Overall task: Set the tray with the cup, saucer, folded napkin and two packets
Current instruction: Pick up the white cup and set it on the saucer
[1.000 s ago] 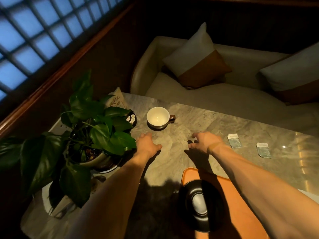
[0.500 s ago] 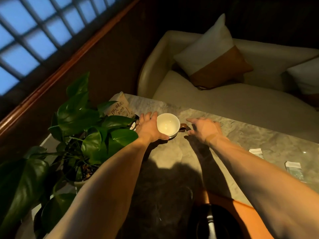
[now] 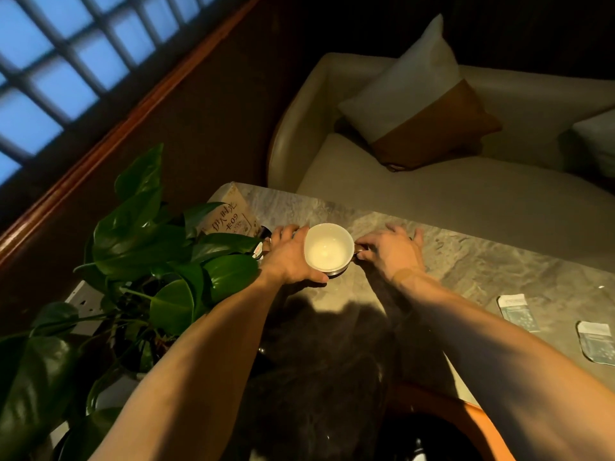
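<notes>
A white cup (image 3: 328,247) with a brown handle stands on the marble table (image 3: 482,261) near its far edge. My left hand (image 3: 288,257) wraps the cup's left side, thumb along the near rim. My right hand (image 3: 389,252) pinches the handle on the right. Two pale packets (image 3: 517,312) (image 3: 597,341) lie flat at the right. The orange tray (image 3: 466,414) shows at the bottom, with the black saucer (image 3: 432,440) on it, mostly in shadow. No napkin is visible.
A leafy potted plant (image 3: 159,261) crowds the table's left side, close to my left arm. A paper card with printed characters (image 3: 229,219) stands behind the cup. A cream sofa (image 3: 466,194) with cushions lies beyond the table's far edge.
Both hands reached forward from the table's middle to the cup. My left hand closed round its side and my right hand took the handle. The view shifted forward, hiding most of the tray.
</notes>
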### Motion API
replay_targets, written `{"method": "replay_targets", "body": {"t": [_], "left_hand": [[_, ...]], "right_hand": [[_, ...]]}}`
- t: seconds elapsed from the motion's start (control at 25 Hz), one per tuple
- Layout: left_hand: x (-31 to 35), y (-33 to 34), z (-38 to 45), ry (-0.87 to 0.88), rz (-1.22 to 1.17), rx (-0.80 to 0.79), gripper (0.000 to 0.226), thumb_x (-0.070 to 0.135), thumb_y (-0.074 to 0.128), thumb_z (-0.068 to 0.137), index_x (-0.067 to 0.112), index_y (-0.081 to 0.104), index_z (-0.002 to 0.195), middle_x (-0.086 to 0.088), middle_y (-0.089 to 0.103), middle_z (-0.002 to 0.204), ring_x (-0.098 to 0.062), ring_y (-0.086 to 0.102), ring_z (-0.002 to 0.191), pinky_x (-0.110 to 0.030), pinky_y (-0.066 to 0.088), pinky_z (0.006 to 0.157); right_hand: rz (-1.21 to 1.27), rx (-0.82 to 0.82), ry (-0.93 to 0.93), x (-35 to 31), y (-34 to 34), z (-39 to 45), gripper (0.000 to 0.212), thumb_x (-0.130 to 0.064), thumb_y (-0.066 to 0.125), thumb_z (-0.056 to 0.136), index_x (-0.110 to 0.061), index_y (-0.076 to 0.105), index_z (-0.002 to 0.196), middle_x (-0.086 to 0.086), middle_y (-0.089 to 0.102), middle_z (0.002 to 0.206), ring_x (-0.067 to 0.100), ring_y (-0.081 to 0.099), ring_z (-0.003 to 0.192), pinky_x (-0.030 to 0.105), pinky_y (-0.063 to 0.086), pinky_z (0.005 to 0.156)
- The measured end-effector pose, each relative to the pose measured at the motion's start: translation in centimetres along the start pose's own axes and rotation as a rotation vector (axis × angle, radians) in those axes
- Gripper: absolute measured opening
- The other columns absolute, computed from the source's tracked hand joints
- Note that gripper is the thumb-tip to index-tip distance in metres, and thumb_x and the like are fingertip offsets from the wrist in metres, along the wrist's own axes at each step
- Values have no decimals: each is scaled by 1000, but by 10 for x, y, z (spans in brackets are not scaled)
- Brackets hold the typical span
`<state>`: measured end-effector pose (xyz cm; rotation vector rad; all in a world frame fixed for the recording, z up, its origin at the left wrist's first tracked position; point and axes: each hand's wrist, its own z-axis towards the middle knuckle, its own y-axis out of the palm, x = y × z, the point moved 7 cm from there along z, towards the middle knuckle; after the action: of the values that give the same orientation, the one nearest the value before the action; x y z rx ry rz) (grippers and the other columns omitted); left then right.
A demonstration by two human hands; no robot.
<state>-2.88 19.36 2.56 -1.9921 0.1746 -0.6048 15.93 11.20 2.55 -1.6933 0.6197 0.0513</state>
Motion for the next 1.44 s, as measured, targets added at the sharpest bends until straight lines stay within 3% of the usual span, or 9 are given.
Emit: {"method": "replay_targets", "body": {"t": [0.12, 0.2, 0.32, 0.52, 0.76, 1.16, 1.44], "left_hand": [[0, 2, -2, 11, -100, 28, 107, 48, 89, 53, 26, 35, 142, -2, 44, 145, -28, 26, 141, -56, 26, 112], [-1, 3, -3, 8, -141, 38, 105, 46, 89, 52, 26, 37, 141, -1, 47, 142, -27, 30, 138, -53, 29, 111], [1, 6, -4, 14, -135, 34, 103, 48, 88, 51, 28, 39, 139, 1, 48, 140, -26, 30, 137, -52, 28, 110], [19, 4, -12, 86, -129, 65, 98, 51, 86, 49, 30, 44, 135, 2, 54, 132, -24, 48, 124, -50, 39, 104], [49, 7, -42, 186, -315, 45, 97, 42, 87, 47, 33, 42, 132, 4, 50, 129, -19, 51, 117, -48, 49, 96], [102, 41, -120, 281, -461, 7, 100, 45, 86, 46, 49, 34, 131, 14, 44, 132, -12, 46, 121, -49, 47, 100], [125, 72, -178, 340, -423, -49, 101, 48, 85, 47, 52, 32, 132, 14, 42, 134, -13, 44, 126, -49, 41, 106]], "right_hand": [[118, 39, 22, 3, 0, -3, 25, -38, 65, 89, -42, 67, 114, -8, 71, 116, 23, 59, 116, 42, 42, 98], [137, 66, 24, 3, 2, -5, 24, -38, 65, 89, -41, 68, 113, -9, 72, 113, 21, 63, 109, 38, 47, 91], [115, 69, 20, 5, 2, -8, 22, -37, 65, 89, -39, 69, 110, -9, 74, 108, 21, 65, 104, 36, 48, 88], [148, 89, 19, 13, -6, -24, 22, -32, 65, 90, -37, 69, 110, -8, 72, 112, 22, 63, 106, 34, 48, 84], [239, 105, 44, 29, -23, -65, 23, -25, 65, 91, -28, 70, 113, 2, 72, 113, 25, 63, 105, 34, 47, 89], [341, 137, 106, 63, -50, -179, 27, -21, 67, 90, -24, 70, 116, 2, 68, 114, 19, 60, 103, 25, 41, 86], [454, 168, 200, 89, -37, -261, 24, -18, 73, 85, -23, 72, 109, 0, 68, 107, 12, 60, 92, 26, 47, 86]]}}
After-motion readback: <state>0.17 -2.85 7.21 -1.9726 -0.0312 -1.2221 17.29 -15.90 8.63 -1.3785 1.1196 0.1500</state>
